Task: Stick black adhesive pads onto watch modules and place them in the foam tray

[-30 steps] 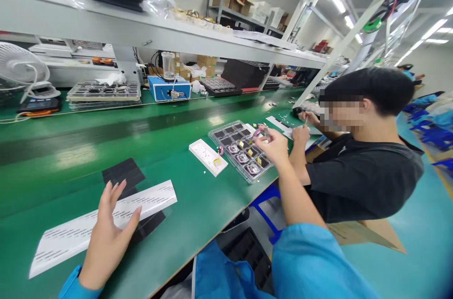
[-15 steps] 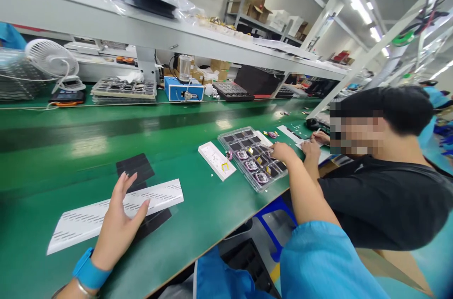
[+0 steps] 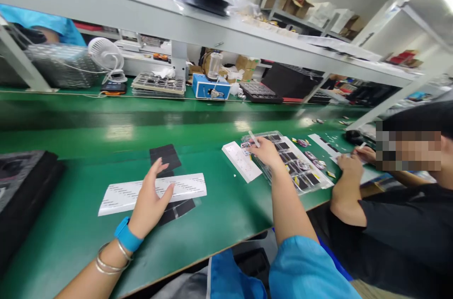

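Observation:
My left hand (image 3: 150, 200), fingers spread, hovers over a long white printed strip (image 3: 122, 195). Whether it touches the strip I cannot tell. Dark sheets, one a black square (image 3: 166, 156), lie behind and under the strip. My right hand (image 3: 265, 152) is closed at the near side of a clear compartment tray (image 3: 303, 190). In its fingers are a pale, thin stick (image 3: 254, 138) and a small electronic part (image 3: 246, 148), both too small to identify. Just below that part rests a white flat block (image 3: 240, 162). Dark squares and small parts fill the tray.
At right a co-worker in a black shirt (image 3: 399, 233) works with both hands near a white strip (image 3: 322, 145). A black case (image 3: 28, 195) stands at the left. Along the back are a white fan (image 3: 106, 56), a blue box (image 3: 210, 87) and stacked trays (image 3: 158, 84).
My right hand has moved from over the tray leftward to beside the white block, now with a small part and pale stick in it. The view has turned left; my left hand stays spread.

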`<control>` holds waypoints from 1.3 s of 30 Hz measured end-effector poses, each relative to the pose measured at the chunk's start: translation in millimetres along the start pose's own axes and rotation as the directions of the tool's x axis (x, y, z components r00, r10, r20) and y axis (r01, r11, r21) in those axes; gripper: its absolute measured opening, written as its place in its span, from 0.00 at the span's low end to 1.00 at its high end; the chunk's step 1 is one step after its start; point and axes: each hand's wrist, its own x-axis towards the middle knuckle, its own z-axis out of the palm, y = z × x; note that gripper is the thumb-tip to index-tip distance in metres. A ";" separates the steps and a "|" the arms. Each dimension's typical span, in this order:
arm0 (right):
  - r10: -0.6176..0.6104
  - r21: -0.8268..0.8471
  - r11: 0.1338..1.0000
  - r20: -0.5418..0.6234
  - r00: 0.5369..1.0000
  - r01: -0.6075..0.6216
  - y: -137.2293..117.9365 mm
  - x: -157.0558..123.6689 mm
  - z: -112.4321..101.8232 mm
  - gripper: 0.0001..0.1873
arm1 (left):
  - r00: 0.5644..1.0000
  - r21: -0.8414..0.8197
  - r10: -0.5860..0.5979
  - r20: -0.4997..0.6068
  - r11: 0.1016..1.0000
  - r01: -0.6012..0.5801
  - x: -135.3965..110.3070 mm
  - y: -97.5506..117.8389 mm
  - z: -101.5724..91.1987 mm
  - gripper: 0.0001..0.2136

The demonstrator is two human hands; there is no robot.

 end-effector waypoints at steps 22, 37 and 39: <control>-0.474 0.766 0.600 0.108 0.874 0.231 -146.1 -101.2 103.5 0.10 | 0.846 -0.760 -0.349 0.404 0.387 0.523 10.0 -0.1 -1.8 0.26; -0.612 0.476 0.617 -0.211 0.762 0.627 -148.6 -110.1 112.7 0.07 | 0.849 -0.767 -0.335 0.408 0.379 0.518 7.4 -0.3 3.0 0.24; -0.626 0.451 0.603 -0.242 0.741 0.658 -148.5 -111.6 115.3 0.06 | 0.849 -0.773 -0.344 0.402 0.370 0.516 7.4 0.4 2.6 0.22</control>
